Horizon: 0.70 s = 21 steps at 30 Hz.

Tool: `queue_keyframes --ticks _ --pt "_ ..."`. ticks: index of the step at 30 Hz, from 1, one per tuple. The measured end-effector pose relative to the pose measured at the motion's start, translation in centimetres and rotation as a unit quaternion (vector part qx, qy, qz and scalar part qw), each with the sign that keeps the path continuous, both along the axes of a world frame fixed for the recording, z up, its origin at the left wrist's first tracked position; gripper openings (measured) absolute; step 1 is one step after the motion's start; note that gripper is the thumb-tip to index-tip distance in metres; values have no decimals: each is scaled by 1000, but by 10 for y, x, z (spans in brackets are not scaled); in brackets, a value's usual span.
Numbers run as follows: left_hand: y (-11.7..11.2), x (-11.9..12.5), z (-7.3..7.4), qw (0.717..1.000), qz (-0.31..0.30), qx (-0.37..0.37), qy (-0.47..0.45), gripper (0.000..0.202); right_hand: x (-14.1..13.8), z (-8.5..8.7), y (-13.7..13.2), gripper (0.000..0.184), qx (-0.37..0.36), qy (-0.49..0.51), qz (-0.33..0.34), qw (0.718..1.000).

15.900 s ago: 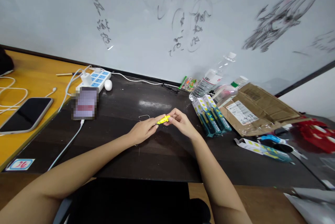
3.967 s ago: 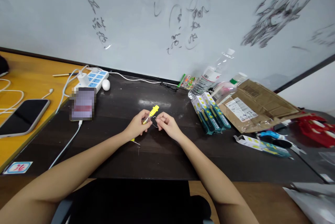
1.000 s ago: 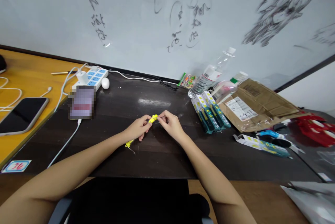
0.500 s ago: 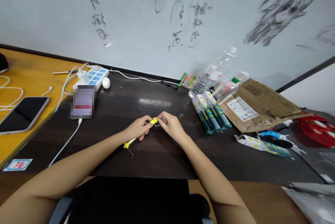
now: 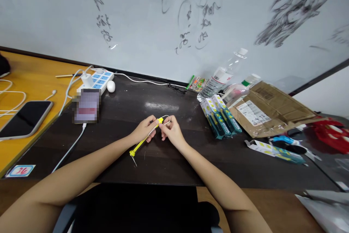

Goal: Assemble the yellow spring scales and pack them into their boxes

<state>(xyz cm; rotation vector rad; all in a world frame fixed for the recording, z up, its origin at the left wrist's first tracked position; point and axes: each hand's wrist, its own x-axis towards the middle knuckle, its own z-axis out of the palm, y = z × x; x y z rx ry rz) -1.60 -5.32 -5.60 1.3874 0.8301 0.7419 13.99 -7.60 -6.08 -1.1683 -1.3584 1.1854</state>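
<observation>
A slim yellow plastic stick [image 5: 140, 145] with a yellow block at each end lies slanted between my hands. My left hand [image 5: 144, 130] is closed around its upper part, thumb near the upper block. My right hand [image 5: 172, 131] pinches a thin pale wire [image 5: 165, 116] beside that block; the wire bends in a loop over the fingertips. At the stick's lower end, thin metal prongs stick out toward the desk's front edge. The fingers hide part of the stick, and its exact kind cannot be told.
Green-and-white boxes [image 5: 220, 116] stand right, before a water bottle [image 5: 215, 82] and cardboard parcel [image 5: 261, 111]. An opened box [image 5: 275, 151] lies beside scissors [image 5: 311, 154]. Left are a power strip [image 5: 102, 80], a charging phone [image 5: 87, 105] and another phone [image 5: 25, 118].
The wire by my right hand now arches in a wider loop above the fingers. My right hand has shifted slightly left, and the stick's lower end shows more clearly.
</observation>
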Motion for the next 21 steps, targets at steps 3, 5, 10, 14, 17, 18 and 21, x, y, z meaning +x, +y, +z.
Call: queue_keyframes --ticks 3,5,10,14,17,18,21 --pt "0 2 -2 999 9 8 -40 32 -8 -5 -1 32 -55 40 49 997" --pt "-1 4 -3 998 11 3 -66 32 -10 -6 -2 32 -52 60 49 996" --pt "-5 10 -1 989 32 -89 -117 31 -7 -4 -1 31 5 59 32 998" --pt "-6 10 2 981 15 -143 -133 32 -1 1 -3 31 43 6 50 998" --pt "-5 8 1 974 0 -183 -132 33 4 5 -4 29 90 -46 57 993" --pt "-4 7 1 972 -8 -198 -130 34 6 5 -4 28 104 -67 59 991" --pt "-4 6 1 963 -35 -230 -134 35 11 8 -3 27 139 -136 60 979"
